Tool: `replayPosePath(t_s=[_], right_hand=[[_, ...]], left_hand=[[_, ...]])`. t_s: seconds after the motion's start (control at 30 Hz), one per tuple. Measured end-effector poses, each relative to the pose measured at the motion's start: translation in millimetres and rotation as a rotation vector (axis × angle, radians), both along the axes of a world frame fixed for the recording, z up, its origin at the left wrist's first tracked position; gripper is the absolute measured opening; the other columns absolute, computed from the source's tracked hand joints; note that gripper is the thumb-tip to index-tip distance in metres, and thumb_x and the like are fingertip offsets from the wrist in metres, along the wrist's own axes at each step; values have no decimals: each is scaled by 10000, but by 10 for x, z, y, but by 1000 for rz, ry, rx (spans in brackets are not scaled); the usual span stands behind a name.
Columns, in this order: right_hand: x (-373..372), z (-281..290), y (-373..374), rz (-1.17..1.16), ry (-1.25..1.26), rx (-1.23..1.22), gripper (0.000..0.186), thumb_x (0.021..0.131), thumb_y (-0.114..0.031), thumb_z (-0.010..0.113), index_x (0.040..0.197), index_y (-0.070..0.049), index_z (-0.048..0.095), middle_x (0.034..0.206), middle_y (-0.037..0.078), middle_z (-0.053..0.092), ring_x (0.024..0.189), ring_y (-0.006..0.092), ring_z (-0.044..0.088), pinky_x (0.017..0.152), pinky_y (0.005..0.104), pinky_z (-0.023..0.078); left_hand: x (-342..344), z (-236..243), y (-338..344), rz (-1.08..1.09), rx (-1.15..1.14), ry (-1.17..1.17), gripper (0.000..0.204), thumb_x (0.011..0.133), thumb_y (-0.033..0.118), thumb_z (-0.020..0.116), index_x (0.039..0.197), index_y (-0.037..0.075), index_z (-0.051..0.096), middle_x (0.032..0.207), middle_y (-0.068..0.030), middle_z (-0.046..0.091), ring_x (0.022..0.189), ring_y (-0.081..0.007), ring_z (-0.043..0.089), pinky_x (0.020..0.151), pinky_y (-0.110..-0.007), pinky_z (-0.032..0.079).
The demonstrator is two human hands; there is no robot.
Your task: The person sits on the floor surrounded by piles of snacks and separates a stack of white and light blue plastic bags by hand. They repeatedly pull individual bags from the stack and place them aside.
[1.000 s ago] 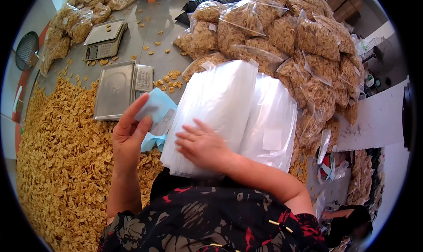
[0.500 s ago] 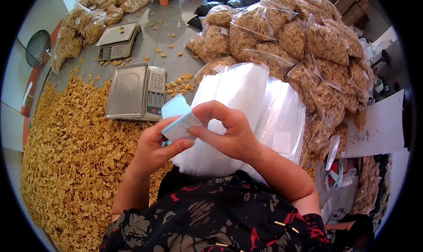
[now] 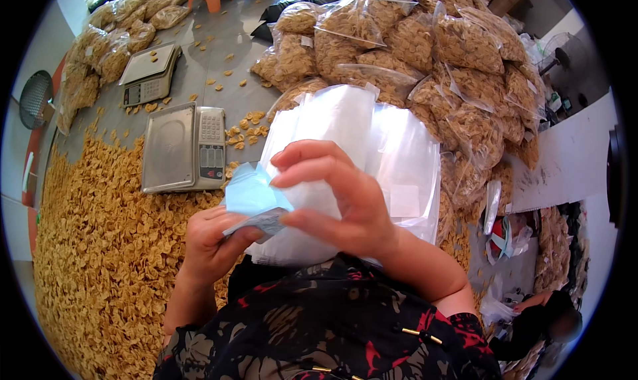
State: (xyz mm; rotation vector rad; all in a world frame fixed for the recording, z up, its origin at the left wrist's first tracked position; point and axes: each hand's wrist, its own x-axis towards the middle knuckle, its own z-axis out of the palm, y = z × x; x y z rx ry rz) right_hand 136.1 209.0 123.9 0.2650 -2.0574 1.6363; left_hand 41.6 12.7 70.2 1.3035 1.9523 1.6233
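Between the thumb and fingers of my left hand is a folded light-blue paper strip, with a printed pale face turned toward me. My right hand is just to its right, fingers spread and slightly blurred. The right thumb tip is close to the strip's edge; whether it touches, I cannot tell. Below and beyond both hands lies a stack of clear flat plastic bags by my lap. A pale square label shows on the right part of that stack.
A digital scale stands ahead left, a second scale beyond it. Loose golden-brown curled pieces heap at the left. Filled clear bags pile up at the far right. Another person's arm shows at lower right.
My right hand has come off the strip and opened its fingers. The left hand keeps hold, and more of the strip's blue side shows. The whole view has shifted slightly.
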Motion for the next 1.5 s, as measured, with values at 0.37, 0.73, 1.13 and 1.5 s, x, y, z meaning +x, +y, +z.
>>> replayPosePath(t_s=[0.37, 0.73, 1.13, 1.5], right_hand=[[246, 104, 208, 33, 108, 148, 134, 805, -40, 677, 938, -23, 692, 960, 140, 663, 948, 238, 635, 935, 444, 476], [175, -359, 1032, 29, -809, 471, 216, 820, -137, 714, 950, -13, 593, 885, 71, 634, 792, 173, 612, 753, 322, 498], [364, -919, 178, -507, -388, 919, 600, 857, -335, 653, 1318, -15, 440, 1368, 187, 430, 1248, 352, 418, 1039, 430, 329], [1144, -957, 390, -695, -247, -474, 39, 918, -56, 596, 948, -31, 589, 850, 31, 633, 751, 105, 584, 678, 235, 484]], left_hand=[[-98, -75, 29, 109, 28, -135, 551, 869, 533, 613, 880, -9, 712, 804, -108, 696, 754, -194, 669, 688, -287, 505], [-433, -88, 50, 553, 618, -362, 342, 956, 146, 560, 1280, 38, 543, 1163, -153, 617, 930, -139, 625, 786, -237, 508], [-336, -45, 168, 420, 545, -497, 609, 929, -10, 530, 1481, 80, 290, 1260, -112, 580, 1123, -130, 532, 978, -302, 429], [-191, -234, 180, 265, 500, -674, 424, 878, 1, 641, 1292, 11, 554, 1156, -79, 645, 971, -119, 619, 904, -254, 471]])
